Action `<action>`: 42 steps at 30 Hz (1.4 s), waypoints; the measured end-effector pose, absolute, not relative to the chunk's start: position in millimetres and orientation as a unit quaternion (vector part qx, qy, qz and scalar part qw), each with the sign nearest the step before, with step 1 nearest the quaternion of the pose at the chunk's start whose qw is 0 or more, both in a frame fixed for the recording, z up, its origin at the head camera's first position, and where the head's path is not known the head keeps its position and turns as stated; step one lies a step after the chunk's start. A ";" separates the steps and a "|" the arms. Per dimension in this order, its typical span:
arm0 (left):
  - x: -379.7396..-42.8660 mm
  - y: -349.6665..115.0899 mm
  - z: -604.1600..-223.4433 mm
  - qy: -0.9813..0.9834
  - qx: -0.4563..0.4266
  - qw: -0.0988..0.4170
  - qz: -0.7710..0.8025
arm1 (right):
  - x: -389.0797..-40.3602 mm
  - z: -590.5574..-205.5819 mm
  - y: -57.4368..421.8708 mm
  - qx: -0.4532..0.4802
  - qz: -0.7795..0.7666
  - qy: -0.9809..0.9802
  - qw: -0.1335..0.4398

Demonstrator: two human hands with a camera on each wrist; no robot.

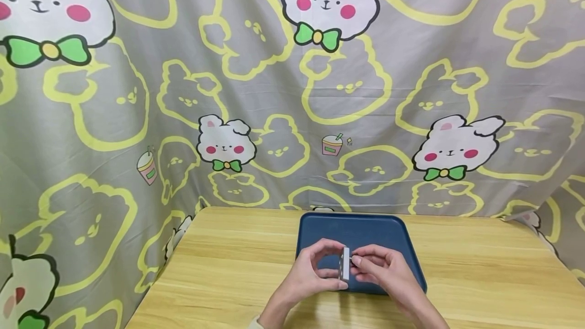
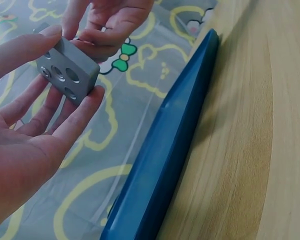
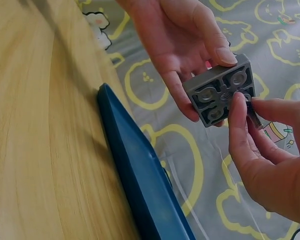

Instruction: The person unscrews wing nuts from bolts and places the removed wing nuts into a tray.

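Observation:
A small grey square block with round holes stands on edge between the thumb and fingers of my left hand, above the blue tray. Its holed face shows in the left wrist view, and something small and shiny sits in one hole. The ribbed, hollowed other side faces my right hand. Between right thumb and fingers is a small threaded screw, pinched close to that side. My right fingertips cover part of the block, so whether the screw sits in a hole cannot be told.
The blue tray with a raised rim lies on the wooden table under both hands. A grey curtain with yellow outlines and white cartoon animals hangs behind the table and at its left.

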State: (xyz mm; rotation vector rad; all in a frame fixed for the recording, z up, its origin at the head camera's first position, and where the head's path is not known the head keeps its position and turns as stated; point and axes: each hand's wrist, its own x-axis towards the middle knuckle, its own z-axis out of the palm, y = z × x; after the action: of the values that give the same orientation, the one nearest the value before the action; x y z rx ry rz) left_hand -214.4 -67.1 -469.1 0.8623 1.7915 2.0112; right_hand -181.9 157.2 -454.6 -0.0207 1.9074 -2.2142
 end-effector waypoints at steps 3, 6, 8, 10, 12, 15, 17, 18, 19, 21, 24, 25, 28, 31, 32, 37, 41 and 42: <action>-214.3 -67.3 -469.5 0.625 0.297 0.158 0.704 | -181.8 -455.1 157.0 -0.013 -0.740 0.666 0.095; -214.4 -67.8 -469.8 0.624 0.292 0.160 0.707 | -180.7 -455.0 155.7 -0.029 -0.719 0.691 0.068; -214.7 -68.0 -470.0 0.622 0.290 0.162 0.709 | -179.6 -455.1 154.4 -0.046 -0.702 0.709 0.042; -215.0 -68.2 -470.2 0.620 0.287 0.163 0.712 | -178.6 -455.5 152.5 -0.066 -0.686 0.724 0.011; -215.3 -68.3 -470.4 0.616 0.286 0.163 0.715 | -177.9 -457.2 150.7 -0.098 -0.661 0.743 -0.033; -215.5 -68.7 -470.5 0.609 0.281 0.166 0.723 | -177.8 -461.2 147.6 -0.160 -0.606 0.769 -0.124; -215.6 -69.4 -470.4 0.603 0.280 0.170 0.728 | -178.0 -463.5 145.5 -0.204 -0.560 0.780 -0.192; -215.7 -69.7 -470.4 0.601 0.278 0.172 0.729 | -178.4 -464.3 145.1 -0.221 -0.535 0.785 -0.220; -215.8 -70.0 -470.2 0.599 0.275 0.175 0.731 | -178.8 -465.3 144.9 -0.239 -0.513 0.787 -0.245; -216.0 -70.6 -470.2 0.595 0.272 0.178 0.735 | -179.8 -466.5 145.3 -0.267 -0.475 0.789 -0.283; -216.6 -71.0 -470.8 0.590 0.270 0.183 0.739 | -181.5 -468.4 146.9 -0.297 -0.433 0.788 -0.322; -216.9 -71.1 -471.3 0.587 0.270 0.185 0.741 | -181.9 -469.2 146.8 -0.307 -0.422 0.784 -0.337; -217.8 -71.5 -472.9 0.579 0.274 0.188 0.744 | -183.1 -469.7 146.2 -0.330 -0.384 0.775 -0.379; -218.8 -71.5 -474.7 0.572 0.282 0.187 0.747 | -183.6 -469.5 145.5 -0.349 -0.343 0.767 -0.416; -219.0 -71.5 -475.1 0.569 0.285 0.187 0.748 | -183.7 -469.3 145.3 -0.353 -0.331 0.765 -0.426; -219.4 -71.4 -475.5 0.563 0.290 0.187 0.751 | -184.3 -470.2 145.1 -0.361 -0.293 0.760 -0.454; -218.9 -71.5 -474.8 0.562 0.286 0.190 0.752 | -184.4 -470.3 144.8 -0.354 -0.300 0.765 -0.447; -218.9 -71.5 -474.6 0.563 0.285 0.189 0.752 | -184.1 -470.0 144.6 -0.351 -0.313 0.765 -0.440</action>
State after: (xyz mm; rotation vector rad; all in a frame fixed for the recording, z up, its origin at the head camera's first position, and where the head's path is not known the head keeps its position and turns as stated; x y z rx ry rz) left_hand -218.9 -71.5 -474.6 0.8028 1.5844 2.1147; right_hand -184.1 144.6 -470.0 -1.5855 3.4515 -1.4130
